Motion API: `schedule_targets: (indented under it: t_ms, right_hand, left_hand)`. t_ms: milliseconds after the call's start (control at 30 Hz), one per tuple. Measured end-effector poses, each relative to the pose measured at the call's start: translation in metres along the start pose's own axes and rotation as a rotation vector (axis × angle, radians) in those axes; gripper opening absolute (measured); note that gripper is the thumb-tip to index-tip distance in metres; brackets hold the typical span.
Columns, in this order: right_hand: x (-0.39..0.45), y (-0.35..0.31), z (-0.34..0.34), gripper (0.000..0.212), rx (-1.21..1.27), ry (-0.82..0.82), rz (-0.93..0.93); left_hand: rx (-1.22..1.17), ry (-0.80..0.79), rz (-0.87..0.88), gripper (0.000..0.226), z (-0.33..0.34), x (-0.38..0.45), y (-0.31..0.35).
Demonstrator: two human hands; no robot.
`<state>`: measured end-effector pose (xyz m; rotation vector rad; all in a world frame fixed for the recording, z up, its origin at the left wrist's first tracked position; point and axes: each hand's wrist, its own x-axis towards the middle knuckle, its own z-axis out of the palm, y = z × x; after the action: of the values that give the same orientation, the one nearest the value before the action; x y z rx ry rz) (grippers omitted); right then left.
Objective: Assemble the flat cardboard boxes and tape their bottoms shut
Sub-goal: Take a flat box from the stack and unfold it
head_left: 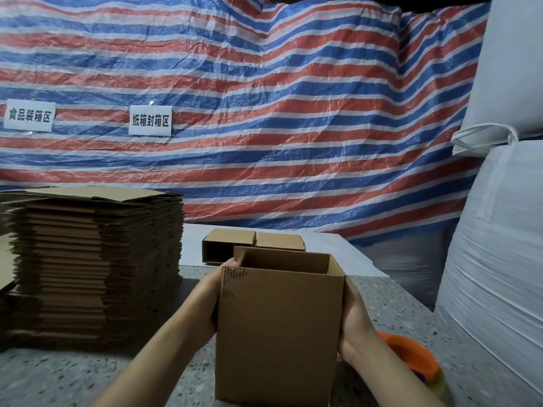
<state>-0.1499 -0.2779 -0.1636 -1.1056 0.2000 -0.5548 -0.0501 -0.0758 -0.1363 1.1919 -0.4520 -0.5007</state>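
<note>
I see an opened brown cardboard box [279,327] standing upright, its top open. To its left rises a tall stack of flat boxes [97,262]. Just behind it lie two small assembled boxes [254,240], side by side.

Backdrop: red, white and blue striped tarp [264,113], wrinkled, spanning 9 to 2 o'clock. Two white paper signs [150,120] with black characters taped on it at 10 o'clock. Large white woven sacks [499,230] stacked at 3 o'clock. Grey speckled tabletop [88,377] at 6 o'clock. Lighting dim.
</note>
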Motion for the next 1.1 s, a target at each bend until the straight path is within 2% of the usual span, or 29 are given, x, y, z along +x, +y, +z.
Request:
schedule_targets:
  t_ms: [167, 233, 333, 433, 667, 800, 900, 967, 1000, 1100]
  right_hand:
    - [0.0, 0.002, -0.001, 0.059, 0.005, -0.019, -0.031]
    - [-0.002, 0.001, 0.0, 0.057, 0.011, -0.038, -0.046]
    - [-0.003, 0.001, 0.0, 0.056, 0.01, -0.056, -0.06]
    - [-0.003, 0.0, -0.002, 0.056, 0.008, -0.055, -0.049]
    - [0.0, -0.003, -0.004, 0.06, -0.024, -0.061, 0.02]
    - [0.001, -0.007, -0.002, 0.051, -0.11, -0.059, 0.061]
    - [0.003, -0.009, -0.005, 0.066, -0.201, -0.093, 0.118]
    - [0.005, -0.01, -0.004, 0.067, -0.254, -0.086, 0.132]
    - [0.007, -0.009, -0.005, 0.062, -0.259, -0.089, 0.137]
    - [0.004, -0.01, -0.004, 0.04, -0.237, -0.078, 0.094]
  left_hand:
    - [-0.012, 0.203, 0.02, 0.031, 0.002, 0.004, -0.001]
    - [0.0, 0.246, 0.05, 0.024, 0.001, 0.004, -0.003]
    - [0.079, 0.192, 0.042, 0.014, 0.002, 0.003, -0.004]
    - [0.05, 0.142, -0.004, 0.018, 0.005, 0.0, 0.0]
    - [0.093, 0.077, 0.055, 0.025, 0.004, -0.001, -0.001]
    - [0.078, 0.06, 0.062, 0.024, 0.004, -0.003, -0.001]
    - [0.075, 0.057, 0.072, 0.02, 0.004, -0.002, -0.001]
    - [0.112, 0.071, 0.065, 0.015, 0.004, -0.001, -0.002]
    - [0.129, 0.075, 0.049, 0.02, 0.004, -0.001, -0.002]
    - [0.071, 0.003, 0.006, 0.057, -0.001, -0.004, -0.003]
